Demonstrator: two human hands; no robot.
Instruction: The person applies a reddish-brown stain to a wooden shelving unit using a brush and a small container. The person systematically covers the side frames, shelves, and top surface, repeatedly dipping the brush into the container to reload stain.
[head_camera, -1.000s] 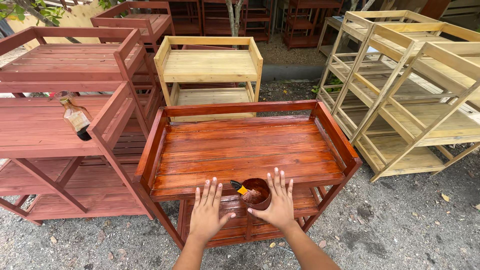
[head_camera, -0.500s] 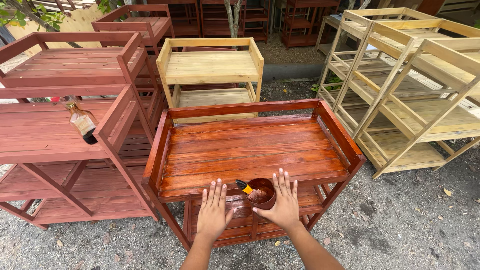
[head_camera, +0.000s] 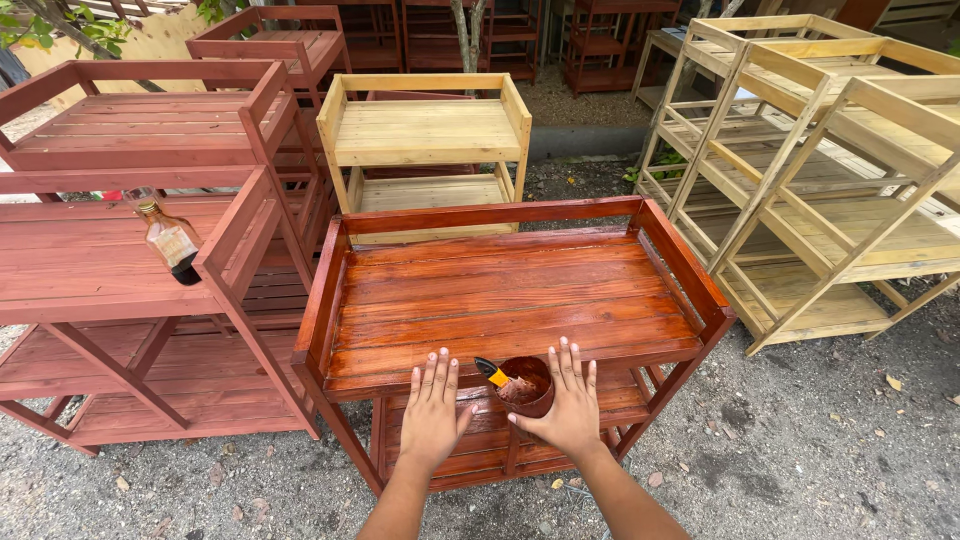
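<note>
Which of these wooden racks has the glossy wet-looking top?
The reddish rack directly before both hands, with the small cup on its front edge. The red racks at left look matte; the others are pale unstained wood.

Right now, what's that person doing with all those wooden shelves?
A person's left hand and right hand are spread flat, fingers open, over the front edge of a glossy red-brown wooden rack. Between the hands, on the lower shelf, sits a small cup of reddish stain with a brush in it. Neither hand holds anything. A bottle lies on the red rack to the left, and unpainted pale racks stand to the right.
</note>
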